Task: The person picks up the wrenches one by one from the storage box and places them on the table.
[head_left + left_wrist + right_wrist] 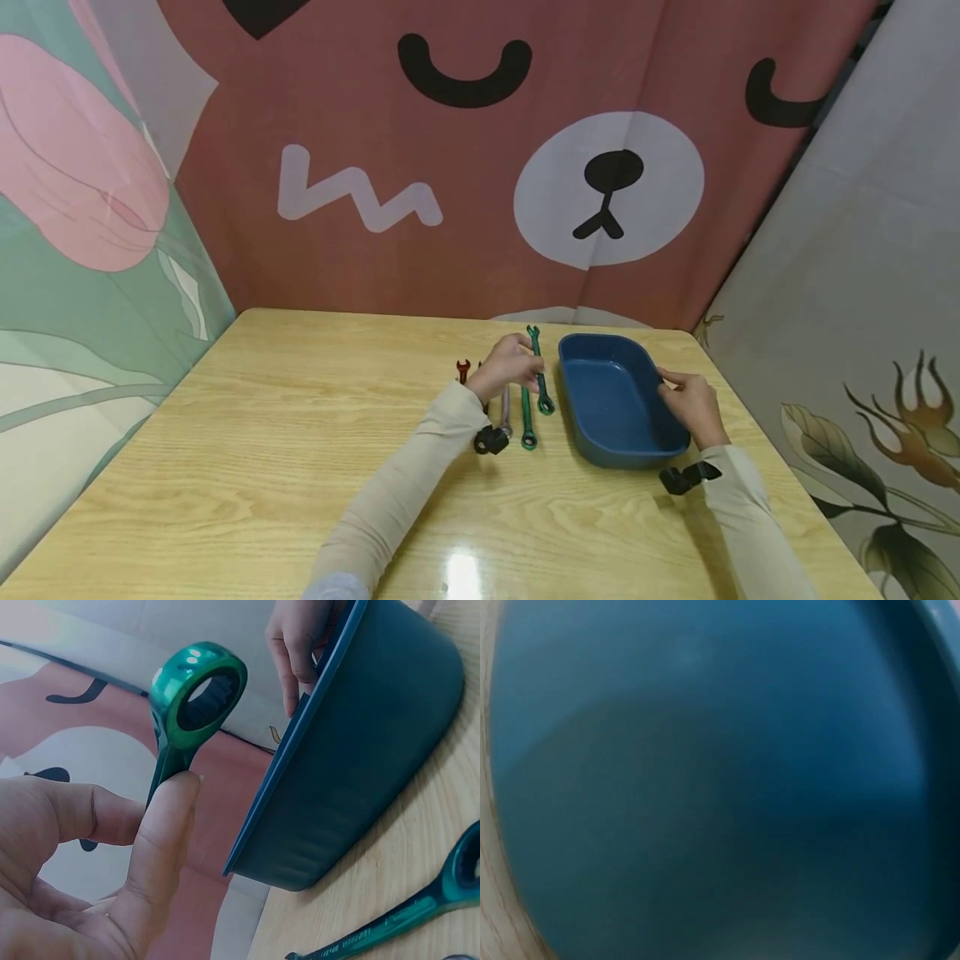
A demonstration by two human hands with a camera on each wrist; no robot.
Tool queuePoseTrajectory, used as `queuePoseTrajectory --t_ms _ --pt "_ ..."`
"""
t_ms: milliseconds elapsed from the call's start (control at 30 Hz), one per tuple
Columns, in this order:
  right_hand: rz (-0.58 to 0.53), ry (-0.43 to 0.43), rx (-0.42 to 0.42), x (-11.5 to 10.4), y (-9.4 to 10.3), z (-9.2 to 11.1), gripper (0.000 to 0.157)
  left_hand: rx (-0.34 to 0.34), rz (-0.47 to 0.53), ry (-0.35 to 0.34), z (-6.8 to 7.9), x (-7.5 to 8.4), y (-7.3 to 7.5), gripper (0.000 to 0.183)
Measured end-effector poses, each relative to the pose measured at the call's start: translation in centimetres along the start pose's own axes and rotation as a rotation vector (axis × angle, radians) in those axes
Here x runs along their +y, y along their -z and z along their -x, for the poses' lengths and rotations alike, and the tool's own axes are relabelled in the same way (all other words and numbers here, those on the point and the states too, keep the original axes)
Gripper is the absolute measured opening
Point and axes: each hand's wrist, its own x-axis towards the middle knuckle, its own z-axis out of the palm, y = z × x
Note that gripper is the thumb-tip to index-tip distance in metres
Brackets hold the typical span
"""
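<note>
My left hand [512,365] pinches a green ratcheting combination wrench [544,403] between thumb and fingers. The left wrist view shows the wrench's ring end [199,694] sticking up beyond the fingertips, lifted off the table. My right hand [692,407] grips the right rim of a blue plastic bin [609,396], whose inside is bare. Only the bin [705,787] fills the right wrist view, blurred; the hand is out of that frame. A second green wrench [528,421] lies on the table just left of the held one.
A silver wrench [506,408] and a red-ended wrench [463,368] lie farther left, partly hidden by my left hand and wrist. The wooden table [262,433] ends at a printed curtain [465,267] behind and another [862,250] at the right.
</note>
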Motion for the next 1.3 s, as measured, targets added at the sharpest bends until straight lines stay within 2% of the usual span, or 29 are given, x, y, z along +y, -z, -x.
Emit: queuePoseTrajectory --t_ms 300,700,967,1300 --pt "-0.003 -0.013 -0.013 -0.1 0.1 0.0 0.042 -0.006 -0.024 0.005 0.3 -0.1 0.6 0.049" --pt "-0.003 0.0 -0.011 0.0 0.1 -0.1 0.043 0.012 -0.047 0.005 0.7 -0.2 1.1 0.049" --pt "-0.004 0.004 -0.004 0.0 0.0 0.1 0.043 0.033 -0.056 0.018 0.5 -0.8 1.6 0.045" --pt "-0.004 -0.006 -0.004 -0.1 0.0 0.0 0.043 0.043 -0.075 0.025 0.8 -0.6 2.2 0.047"
